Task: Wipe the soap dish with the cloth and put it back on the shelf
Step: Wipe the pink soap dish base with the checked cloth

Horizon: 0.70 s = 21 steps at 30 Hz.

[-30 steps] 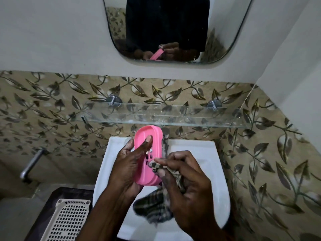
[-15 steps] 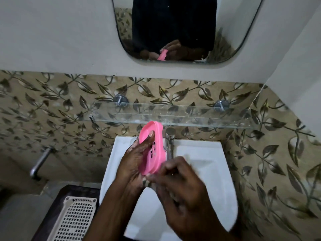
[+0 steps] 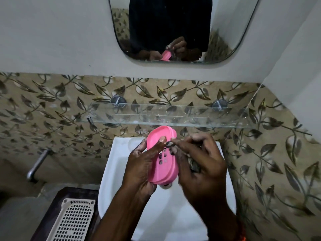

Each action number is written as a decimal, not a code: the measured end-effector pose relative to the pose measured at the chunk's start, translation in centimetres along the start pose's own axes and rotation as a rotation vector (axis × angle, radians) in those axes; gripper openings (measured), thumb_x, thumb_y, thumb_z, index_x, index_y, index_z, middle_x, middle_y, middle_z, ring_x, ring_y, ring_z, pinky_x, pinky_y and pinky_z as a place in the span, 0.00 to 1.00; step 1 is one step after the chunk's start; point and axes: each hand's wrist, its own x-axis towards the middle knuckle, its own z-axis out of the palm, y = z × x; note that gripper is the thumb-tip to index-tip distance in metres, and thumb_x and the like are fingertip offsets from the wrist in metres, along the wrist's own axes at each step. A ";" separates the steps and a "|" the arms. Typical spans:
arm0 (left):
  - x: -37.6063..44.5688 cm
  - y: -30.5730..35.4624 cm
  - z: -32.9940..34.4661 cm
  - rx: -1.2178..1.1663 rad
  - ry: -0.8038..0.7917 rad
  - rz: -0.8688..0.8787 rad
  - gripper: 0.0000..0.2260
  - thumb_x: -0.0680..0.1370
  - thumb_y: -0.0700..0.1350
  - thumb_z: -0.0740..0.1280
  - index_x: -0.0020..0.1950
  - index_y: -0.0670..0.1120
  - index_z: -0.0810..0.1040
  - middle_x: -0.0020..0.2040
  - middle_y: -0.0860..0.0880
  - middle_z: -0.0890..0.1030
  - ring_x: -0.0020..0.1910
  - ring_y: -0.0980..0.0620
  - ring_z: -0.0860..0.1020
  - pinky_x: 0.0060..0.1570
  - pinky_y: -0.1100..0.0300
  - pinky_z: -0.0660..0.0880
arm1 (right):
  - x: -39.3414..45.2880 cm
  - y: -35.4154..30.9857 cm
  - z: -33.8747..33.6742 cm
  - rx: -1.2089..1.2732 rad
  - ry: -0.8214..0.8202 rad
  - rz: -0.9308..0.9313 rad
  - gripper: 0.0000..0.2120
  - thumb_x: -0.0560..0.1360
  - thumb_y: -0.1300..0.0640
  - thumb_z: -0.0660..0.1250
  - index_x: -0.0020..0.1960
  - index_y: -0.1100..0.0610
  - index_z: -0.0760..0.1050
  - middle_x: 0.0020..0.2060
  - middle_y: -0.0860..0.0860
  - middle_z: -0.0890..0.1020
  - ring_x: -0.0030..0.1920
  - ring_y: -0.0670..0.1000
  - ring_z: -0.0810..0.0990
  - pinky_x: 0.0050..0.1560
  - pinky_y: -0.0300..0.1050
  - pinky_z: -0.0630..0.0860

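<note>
Item: soap dish (image 3: 162,153), pink plastic, oval, with a block of small drain slots near its middle. It is standing on edge, long axis running near to far, above the white basin (image 3: 111,171) and just nearer than the glass shelf (image 3: 173,117). Its far end is reaching almost to the shelf's front edge without resting on it.

Left hand (image 3: 141,164): it is cupping the dish from the left, fingers curled behind it and the thumb lying across the slotted face. The grip is closed around the dish and is carrying it clear of the basin.

Right hand (image 3: 199,164): it is sitting just right of the dish, touching its right edge. Fingers are bunched tight around a dark checked cloth (image 3: 193,164), most of it hidden in the palm. A small pinch of cloth is showing at the fingertips (image 3: 171,142), pressed to the upper face of the dish beside the left thumb.

Progress: the wiping appears to be under way, not finished. The cloth is working the upper part of the slotted face; how clean the rest is cannot be told. Pale smears, possibly soap residue, are showing on the left fingers.

Remaining: finishing the wipe, then setting the dish flat on the shelf, which is lying bare directly beyond the hands. The return looks like a short lift up and away.

Other fittings: mirror (image 3: 225,40) above, perforated basket (image 3: 73,221) at near left, wall tap (image 3: 37,166) at left.
</note>
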 end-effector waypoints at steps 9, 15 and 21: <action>0.6 0.8 0.4 -0.044 0.048 0.102 0.25 0.71 0.40 0.77 0.68 0.42 0.79 0.38 0.43 0.86 0.30 0.48 0.83 0.28 0.58 0.79 | -3.6 -0.7 0.3 0.070 -0.140 -0.007 0.09 0.78 0.60 0.69 0.52 0.61 0.86 0.46 0.56 0.76 0.46 0.46 0.79 0.42 0.44 0.77; 0.4 1.6 1.1 0.106 0.125 0.326 0.22 0.68 0.41 0.80 0.61 0.49 0.81 0.48 0.41 0.88 0.40 0.47 0.87 0.38 0.50 0.83 | -2.5 0.1 0.4 0.019 -0.043 0.073 0.07 0.76 0.63 0.72 0.53 0.62 0.86 0.44 0.54 0.75 0.46 0.47 0.79 0.42 0.46 0.78; -0.7 -0.2 1.3 0.384 0.043 0.380 0.12 0.75 0.49 0.76 0.58 0.52 0.83 0.44 0.46 0.89 0.42 0.44 0.88 0.38 0.52 0.84 | 1.1 1.9 -0.3 -0.138 0.020 0.145 0.11 0.74 0.68 0.73 0.56 0.63 0.84 0.47 0.55 0.77 0.49 0.46 0.78 0.53 0.33 0.75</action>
